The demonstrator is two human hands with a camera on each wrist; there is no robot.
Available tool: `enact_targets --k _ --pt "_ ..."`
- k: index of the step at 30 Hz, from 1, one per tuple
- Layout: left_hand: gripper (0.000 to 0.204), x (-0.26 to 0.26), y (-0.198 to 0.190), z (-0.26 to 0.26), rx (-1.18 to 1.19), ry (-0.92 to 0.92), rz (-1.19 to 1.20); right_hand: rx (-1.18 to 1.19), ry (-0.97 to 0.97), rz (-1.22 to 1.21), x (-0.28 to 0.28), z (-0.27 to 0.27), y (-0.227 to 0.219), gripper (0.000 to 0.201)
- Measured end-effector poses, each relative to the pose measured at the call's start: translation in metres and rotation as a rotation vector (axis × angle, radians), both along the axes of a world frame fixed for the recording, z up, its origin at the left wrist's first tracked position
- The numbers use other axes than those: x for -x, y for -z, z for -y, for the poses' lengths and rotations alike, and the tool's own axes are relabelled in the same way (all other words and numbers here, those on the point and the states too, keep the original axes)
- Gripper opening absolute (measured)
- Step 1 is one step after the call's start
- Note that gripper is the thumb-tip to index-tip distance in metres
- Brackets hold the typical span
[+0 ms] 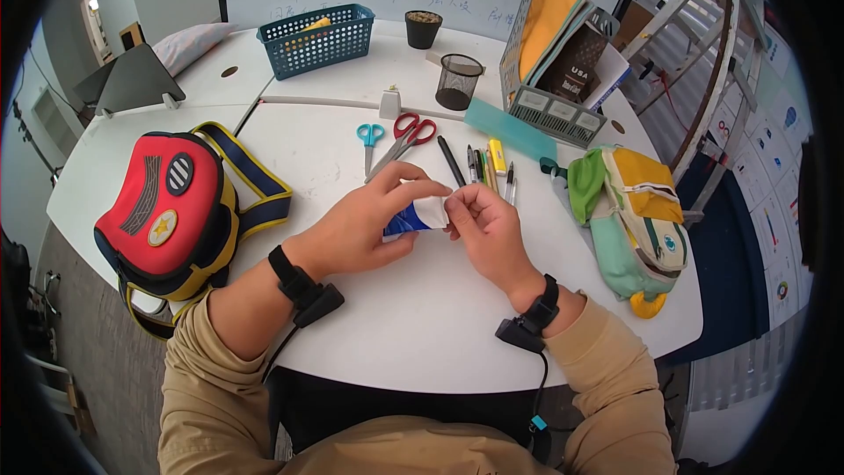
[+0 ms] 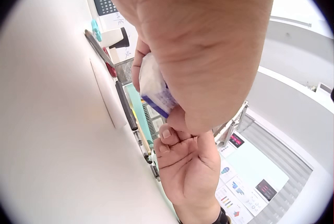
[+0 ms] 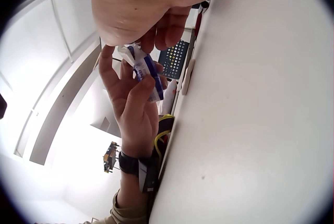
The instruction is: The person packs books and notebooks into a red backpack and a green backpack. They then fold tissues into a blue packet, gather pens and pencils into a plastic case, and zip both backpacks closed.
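Above the table, my left hand (image 1: pixel 356 222) holds a small blue-and-white packet (image 1: pixel 415 218) between thumb and fingers. My right hand (image 1: pixel 494 236) pinches the packet's white right-hand end with thumb and index finger. In the right wrist view the packet (image 3: pixel 146 74) looks soft and crinkled at that end, with dark blue bands and small print. The left wrist view shows its white side (image 2: pixel 152 80) partly behind the left palm. Just beyond the hands lie red-handled scissors (image 1: pixel 406 141), teal-handled scissors (image 1: pixel 369 142), a black marker (image 1: pixel 451 161) and several pens (image 1: pixel 482 167).
A red backpack (image 1: pixel 158 202) stands at the left and a green-and-yellow bag (image 1: pixel 635 220) at the right. Farther back are a teal basket (image 1: pixel 308 57), a potted plant (image 1: pixel 423 31), a mesh cup (image 1: pixel 459 88), a file holder (image 1: pixel 554 114) and a yellow highlighter (image 1: pixel 498 157).
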State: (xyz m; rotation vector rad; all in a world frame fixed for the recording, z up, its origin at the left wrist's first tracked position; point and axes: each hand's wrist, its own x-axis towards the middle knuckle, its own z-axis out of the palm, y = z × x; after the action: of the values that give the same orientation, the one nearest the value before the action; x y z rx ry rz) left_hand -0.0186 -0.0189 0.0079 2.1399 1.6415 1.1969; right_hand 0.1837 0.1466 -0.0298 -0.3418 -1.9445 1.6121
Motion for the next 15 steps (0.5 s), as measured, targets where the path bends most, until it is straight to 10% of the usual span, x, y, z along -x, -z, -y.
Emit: enact_targets --k 15 --pt "0.064 0.0003 -0.0036 0.0020 0.105 -0.004 -0.060 0.066 0.039 -0.072 -0.0009 0.0038 -0.0038 0.016"
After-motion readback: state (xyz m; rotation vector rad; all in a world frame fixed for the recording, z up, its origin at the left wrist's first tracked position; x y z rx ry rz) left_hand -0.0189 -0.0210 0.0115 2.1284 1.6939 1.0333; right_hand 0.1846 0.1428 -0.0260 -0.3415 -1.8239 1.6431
